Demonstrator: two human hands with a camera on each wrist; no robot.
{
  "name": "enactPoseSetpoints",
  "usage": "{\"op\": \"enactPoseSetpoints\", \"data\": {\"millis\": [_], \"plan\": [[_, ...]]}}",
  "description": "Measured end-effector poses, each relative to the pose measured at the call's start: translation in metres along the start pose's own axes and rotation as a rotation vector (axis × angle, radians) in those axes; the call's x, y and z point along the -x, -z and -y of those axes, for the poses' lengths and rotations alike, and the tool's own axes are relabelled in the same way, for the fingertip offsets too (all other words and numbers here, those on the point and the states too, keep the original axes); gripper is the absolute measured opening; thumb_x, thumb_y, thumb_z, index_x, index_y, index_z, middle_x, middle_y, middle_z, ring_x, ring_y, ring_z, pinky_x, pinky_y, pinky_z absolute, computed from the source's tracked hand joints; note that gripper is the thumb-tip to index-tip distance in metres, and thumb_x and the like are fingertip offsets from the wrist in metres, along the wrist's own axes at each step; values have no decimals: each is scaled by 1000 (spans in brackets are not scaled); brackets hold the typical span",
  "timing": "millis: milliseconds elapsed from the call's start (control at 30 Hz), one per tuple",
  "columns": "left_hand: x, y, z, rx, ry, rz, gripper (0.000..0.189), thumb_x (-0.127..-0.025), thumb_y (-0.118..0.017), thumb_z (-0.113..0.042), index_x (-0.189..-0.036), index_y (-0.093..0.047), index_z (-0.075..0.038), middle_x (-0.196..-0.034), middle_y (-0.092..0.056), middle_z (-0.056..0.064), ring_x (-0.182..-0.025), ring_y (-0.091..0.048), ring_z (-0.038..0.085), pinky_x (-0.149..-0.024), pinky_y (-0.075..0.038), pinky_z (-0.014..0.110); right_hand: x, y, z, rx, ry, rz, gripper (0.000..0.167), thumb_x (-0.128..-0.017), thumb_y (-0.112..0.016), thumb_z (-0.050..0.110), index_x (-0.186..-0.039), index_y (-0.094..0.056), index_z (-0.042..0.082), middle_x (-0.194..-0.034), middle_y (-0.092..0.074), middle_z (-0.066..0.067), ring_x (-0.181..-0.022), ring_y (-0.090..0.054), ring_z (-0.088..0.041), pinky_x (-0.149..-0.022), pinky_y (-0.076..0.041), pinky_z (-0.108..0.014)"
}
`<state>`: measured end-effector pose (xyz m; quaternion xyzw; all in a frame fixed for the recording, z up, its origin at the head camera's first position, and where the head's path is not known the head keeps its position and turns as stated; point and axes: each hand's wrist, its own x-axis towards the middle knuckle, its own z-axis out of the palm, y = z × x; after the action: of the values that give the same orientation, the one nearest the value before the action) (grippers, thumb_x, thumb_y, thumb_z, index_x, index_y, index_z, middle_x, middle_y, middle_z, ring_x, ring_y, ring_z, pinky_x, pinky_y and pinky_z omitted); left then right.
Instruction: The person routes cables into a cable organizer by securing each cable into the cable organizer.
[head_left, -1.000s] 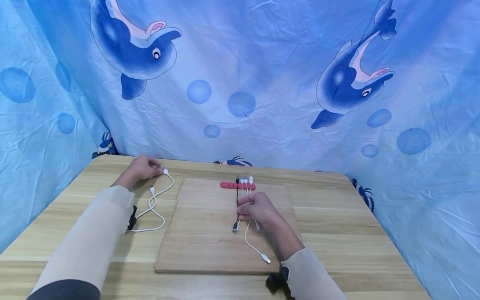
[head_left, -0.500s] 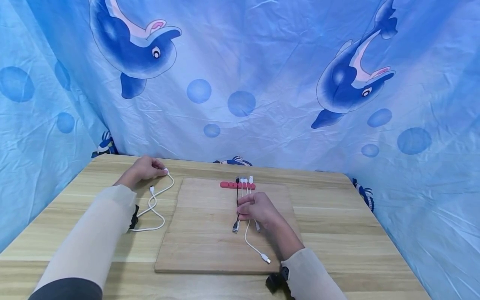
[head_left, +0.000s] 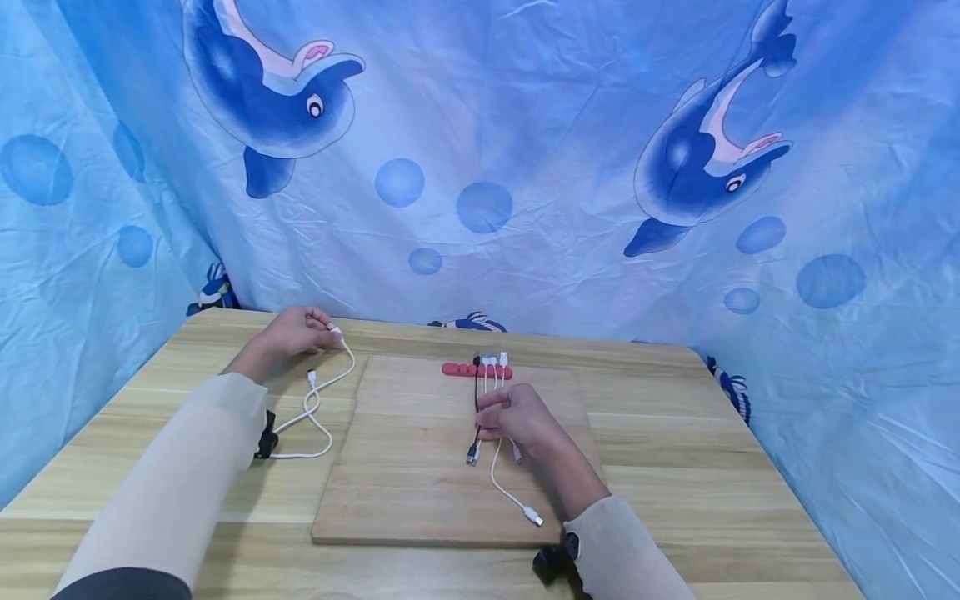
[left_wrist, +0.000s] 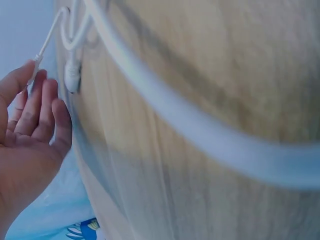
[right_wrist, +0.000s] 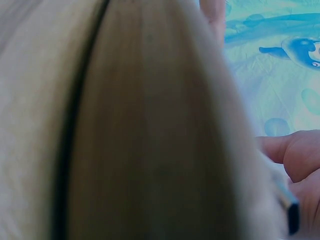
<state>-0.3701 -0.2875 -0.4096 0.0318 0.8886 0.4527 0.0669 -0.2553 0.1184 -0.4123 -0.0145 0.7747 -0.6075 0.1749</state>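
Note:
In the head view, my left hand [head_left: 298,331] pinches the plug [head_left: 334,332] of a white USB cable [head_left: 321,429] above the table's far left. That cable loops on the table, its other plug lying below the hand. My right hand [head_left: 517,417] rests low over the wooden board [head_left: 397,467], fingertips at a black USB cable [head_left: 473,450] and several white cables [head_left: 495,475]. It partly hides them; whether it grips any is unclear. The cables' upper ends sit in a red cable clip strip [head_left: 459,369]. In the right wrist view, a metal plug end [right_wrist: 286,202] shows by the hand.
The wooden table [head_left: 675,467] carries the board near its middle. A blue dolphin-print curtain [head_left: 570,208] encloses the back and sides. The clip strip lies along the board's far edge, with bare slots at its left. A black wrist camera [head_left: 551,565] sits near the right sleeve.
My left hand has moved slightly right and lifted a little, drawing the white cable's plug along with it. My right hand and the cables on the board have stayed in place.

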Motion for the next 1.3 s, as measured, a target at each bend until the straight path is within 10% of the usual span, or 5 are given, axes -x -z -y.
{"op": "enactPoseSetpoints", "data": {"millis": [400,733,1300], "plan": [[0,-5,-23,279,-49,64,43,-99,-68,-7,-132,-46,10,-107,-69,16,-97,-74,27,-93,-57,45,-2,1,0,-13,-11,5,27,-91,-69,-8,-118,-67,-7,-95,-72,-17,-76,-73,-19,-73,-62,-32],[3,-3,-44,219,-79,65,49,-97,-71,-11,-139,-54,9,-122,-67,29,-106,-71,35,-95,-56,48,-2,3,1,-17,-26,5,29,-92,-69,-8,-121,-66,-7,-97,-71,-18,-78,-74,-21,-75,-62,-34],[21,10,-88,218,-122,74,48,-94,-76,-15,-136,-62,4,-116,-73,18,-102,-73,31,-85,-60,36,7,2,14,41,7,-11,25,-97,-65,-3,-122,-66,-6,-100,-70,-17,-81,-73,-24,-76,-62,-34]]}}
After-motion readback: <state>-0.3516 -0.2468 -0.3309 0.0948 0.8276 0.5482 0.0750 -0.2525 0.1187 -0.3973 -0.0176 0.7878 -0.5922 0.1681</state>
